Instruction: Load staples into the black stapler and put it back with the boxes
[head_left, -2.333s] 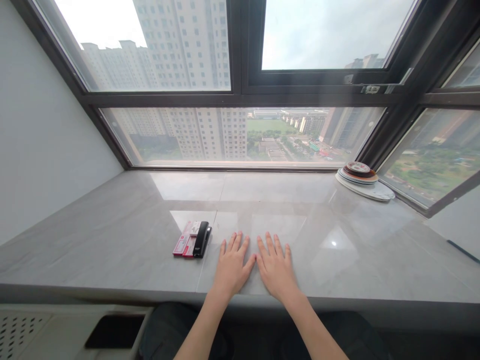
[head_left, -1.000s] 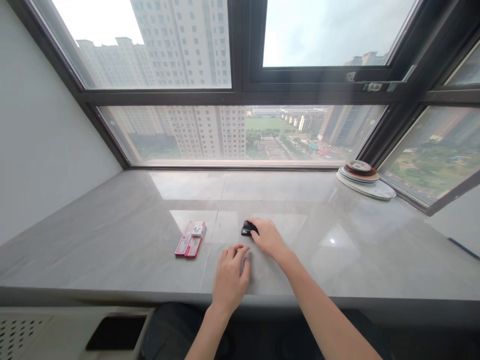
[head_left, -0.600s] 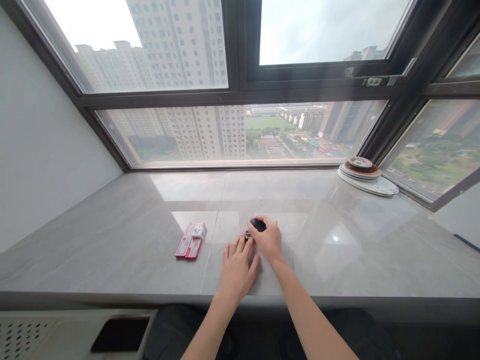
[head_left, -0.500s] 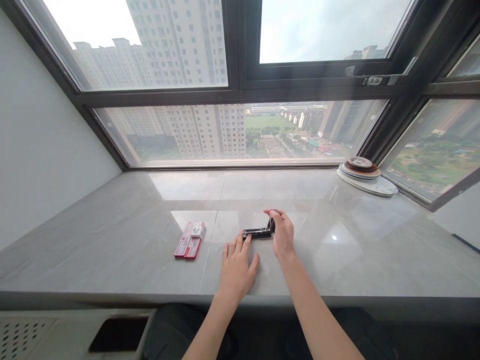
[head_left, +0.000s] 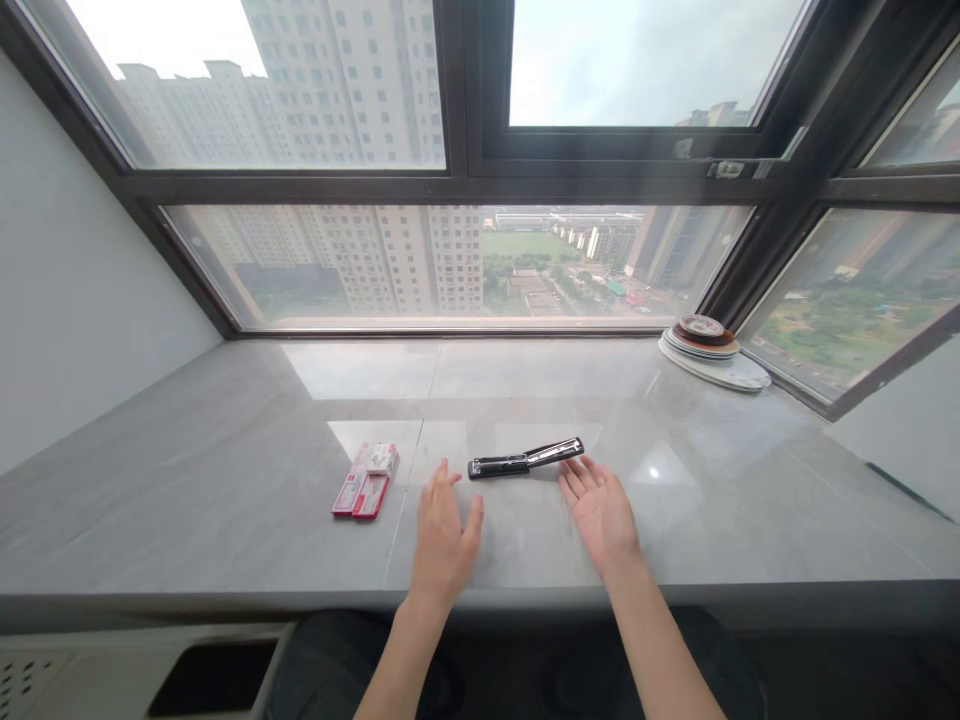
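A black stapler (head_left: 525, 459) lies swung fully open and flat on the grey stone sill (head_left: 225, 500), its two halves in one long line. My right hand (head_left: 600, 508) rests just below the stapler's right end, fingers stretched out and holding nothing. Hovering a little below the stapler's left end is my left hand (head_left: 442, 535), fingers apart and empty. Red and white staple boxes (head_left: 365, 480) lie to the left of my left hand.
A stack of plates (head_left: 711, 352) sits at the back right corner of the sill by the window frame. Large windows (head_left: 450, 260) rise behind the sill, and a white wall (head_left: 67, 300) closes the left side. A perforated white unit (head_left: 45, 670) sits below left.
My right hand took the stapler from beside the staple boxes, set it in the middle and swung it open. Both hands have now let go and drawn back, open.
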